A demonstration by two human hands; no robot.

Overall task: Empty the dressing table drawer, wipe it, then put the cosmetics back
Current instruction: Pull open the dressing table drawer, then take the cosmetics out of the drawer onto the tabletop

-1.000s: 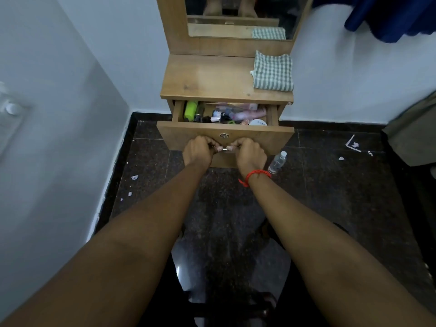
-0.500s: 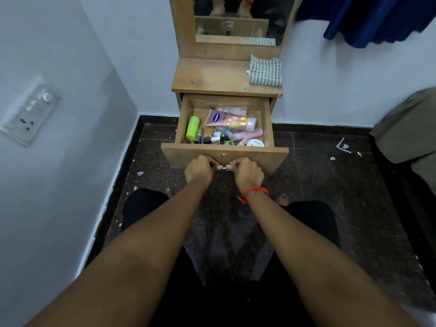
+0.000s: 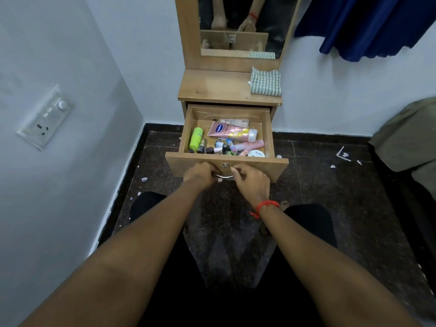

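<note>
The wooden dressing table (image 3: 212, 87) stands against the far wall with its drawer (image 3: 271, 168) pulled far out. Inside lie a green tube (image 3: 195, 138), a large pink tube (image 3: 226, 131), a smaller pink tube (image 3: 252, 145), a white jar (image 3: 256, 153) and several small bottles. My left hand (image 3: 200, 173) is curled around the metal drawer handle (image 3: 224, 176). My right hand (image 3: 250, 182), with a red thread at the wrist, has loosened; its fingertips sit at the handle's right end. A folded green checked cloth (image 3: 266, 81) rests on the tabletop's right side.
A mirror (image 3: 236, 20) rises behind the tabletop. A wall switchboard (image 3: 44, 118) is on the left wall. Blue fabric (image 3: 365, 22) hangs at the upper right and olive fabric (image 3: 405, 135) lies at the right. Paper scraps (image 3: 343, 155) dot the dark tiled floor.
The drawer has slid out from barely open to far out, showing its contents. The view has backed away. My right hand has relaxed its grip on the handle.
</note>
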